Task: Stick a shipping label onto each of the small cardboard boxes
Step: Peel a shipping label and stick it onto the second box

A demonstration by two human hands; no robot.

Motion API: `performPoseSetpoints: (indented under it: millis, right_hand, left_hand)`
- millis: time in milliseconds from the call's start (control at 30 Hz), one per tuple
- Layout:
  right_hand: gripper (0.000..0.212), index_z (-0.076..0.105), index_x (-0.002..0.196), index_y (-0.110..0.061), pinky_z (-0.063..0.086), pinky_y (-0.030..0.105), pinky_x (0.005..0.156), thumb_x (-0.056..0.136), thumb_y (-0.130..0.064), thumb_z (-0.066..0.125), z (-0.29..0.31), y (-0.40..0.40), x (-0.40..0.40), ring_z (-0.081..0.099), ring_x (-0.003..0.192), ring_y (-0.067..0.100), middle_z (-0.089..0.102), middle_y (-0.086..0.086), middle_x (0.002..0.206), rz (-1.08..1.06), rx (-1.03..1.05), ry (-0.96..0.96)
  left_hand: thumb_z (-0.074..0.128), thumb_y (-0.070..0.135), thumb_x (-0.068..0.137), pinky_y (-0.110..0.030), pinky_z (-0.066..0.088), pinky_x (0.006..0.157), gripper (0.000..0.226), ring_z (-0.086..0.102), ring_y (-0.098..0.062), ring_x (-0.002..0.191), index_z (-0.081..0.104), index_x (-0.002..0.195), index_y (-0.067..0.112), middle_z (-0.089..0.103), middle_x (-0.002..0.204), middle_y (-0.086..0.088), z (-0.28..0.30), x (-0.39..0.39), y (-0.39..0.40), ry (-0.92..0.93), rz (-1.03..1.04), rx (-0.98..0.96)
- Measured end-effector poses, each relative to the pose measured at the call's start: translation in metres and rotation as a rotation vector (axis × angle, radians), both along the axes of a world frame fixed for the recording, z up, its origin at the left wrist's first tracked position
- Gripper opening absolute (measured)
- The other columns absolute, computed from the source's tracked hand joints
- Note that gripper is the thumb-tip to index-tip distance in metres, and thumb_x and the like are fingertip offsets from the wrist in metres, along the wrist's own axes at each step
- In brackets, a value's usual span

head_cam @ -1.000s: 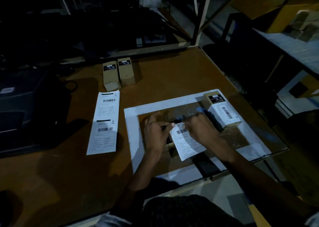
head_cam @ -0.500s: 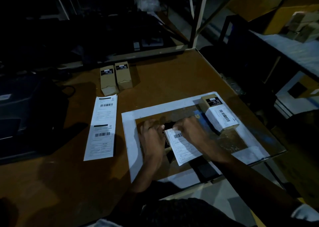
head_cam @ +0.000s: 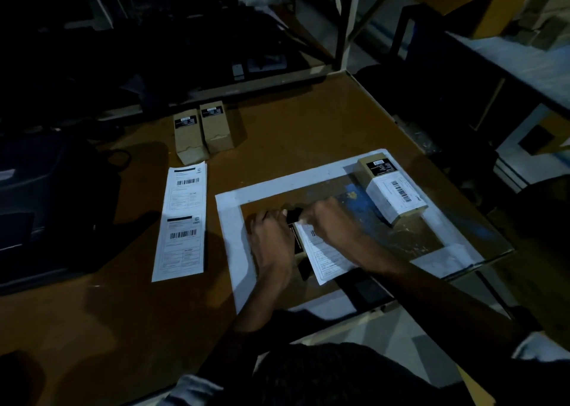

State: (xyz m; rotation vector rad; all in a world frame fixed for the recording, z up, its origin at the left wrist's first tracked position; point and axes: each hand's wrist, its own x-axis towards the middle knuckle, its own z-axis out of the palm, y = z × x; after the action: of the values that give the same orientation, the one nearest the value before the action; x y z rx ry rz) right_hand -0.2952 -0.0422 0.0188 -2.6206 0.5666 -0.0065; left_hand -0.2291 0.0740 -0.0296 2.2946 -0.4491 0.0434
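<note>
The box (head_cam: 297,245) in work lies inside the white frame (head_cam: 229,239) marked on the desk (head_cam: 92,313), probably a set work spot that keeps it square and close to the body. The left hand (head_cam: 271,242) lies over the box's left side with fingers curled down over it, apparently steadying it; how firmly it grips I cannot tell. The right hand (head_cam: 327,223) is curled on the far end of the label (head_cam: 324,257), fingers bent over that edge, seemingly pressing it down onto the box. The label's near end sticks out past the box toward the person and looks not yet stuck. So the box sits under and between both hands, touching each.

1 labelled box (head_cam: 391,189) rests at the frame's far right corner, out of the way. 2 bare boxes (head_cam: 202,131) wait side by side farther off, with a strip of 2 labels (head_cam: 182,223) just in front of them, within easy reach of the left hand.
</note>
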Motion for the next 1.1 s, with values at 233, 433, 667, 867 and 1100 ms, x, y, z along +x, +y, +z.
performPoseSetpoints:
  millis: [233, 433, 667, 867, 1100]
  right_hand:
    - [0.021, 0.077, 0.098, -0.015, 0.058, 0.033, 0.073, 0.094, -0.004, 0.059, 0.003, -0.011, -0.012, 0.069, 0.076, 0.019, 0.075, 0.007, 0.089, -0.050, -0.127, 0.002]
    - [0.018, 0.075, 0.084, -0.012, 0.055, 0.036, 0.066, 0.091, -0.006, 0.059, -0.014, 0.021, 0.012, 0.070, 0.075, 0.030, 0.073, 0.012, 0.082, 0.046, -0.040, -0.071]
    - [0.034, 0.076, 0.111, -0.034, 0.038, 0.041, 0.105, 0.091, -0.009, 0.065, -0.015, 0.009, 0.006, 0.057, 0.117, 0.026, 0.075, 0.001, 0.113, 0.032, -0.244, -0.050]
    - [0.033, 0.075, 0.109, -0.035, 0.048, 0.042, 0.095, 0.091, -0.009, 0.066, -0.015, -0.013, -0.005, 0.067, 0.096, 0.020, 0.076, -0.001, 0.105, -0.008, -0.270, -0.019]
    - [0.020, 0.077, 0.088, -0.039, 0.026, 0.044, 0.100, 0.091, -0.025, 0.063, -0.011, -0.051, -0.023, 0.059, 0.104, 0.019, 0.075, -0.009, 0.090, -0.077, -0.460, -0.017]
  left_hand:
    - [0.050, 0.025, 0.103, -0.039, 0.055, 0.082, 0.030, 0.066, -0.023, 0.088, 0.074, 0.092, 0.011, 0.073, 0.093, -0.006, 0.008, -0.002, 0.000, 0.042, 0.032, 0.023]
    - [0.051, 0.021, 0.102, -0.040, 0.058, 0.078, 0.028, 0.068, -0.020, 0.082, 0.073, 0.090, 0.010, 0.073, 0.089, -0.006, 0.012, -0.004, -0.001, 0.095, 0.034, 0.003]
    - [0.048, 0.021, 0.103, -0.038, 0.058, 0.075, 0.030, 0.067, -0.021, 0.080, 0.072, 0.088, 0.010, 0.072, 0.087, -0.005, 0.011, -0.003, -0.001, 0.137, 0.073, -0.003]
    - [0.049, 0.021, 0.103, -0.031, 0.048, 0.070, 0.027, 0.067, -0.021, 0.084, 0.072, 0.094, 0.009, 0.072, 0.090, -0.006, 0.016, -0.005, 0.000, 0.121, 0.092, 0.103]
    - [0.054, 0.019, 0.101, -0.031, 0.049, 0.077, 0.022, 0.068, -0.022, 0.088, 0.072, 0.097, 0.008, 0.072, 0.094, -0.008, 0.020, -0.007, 0.000, 0.130, 0.134, 0.134]
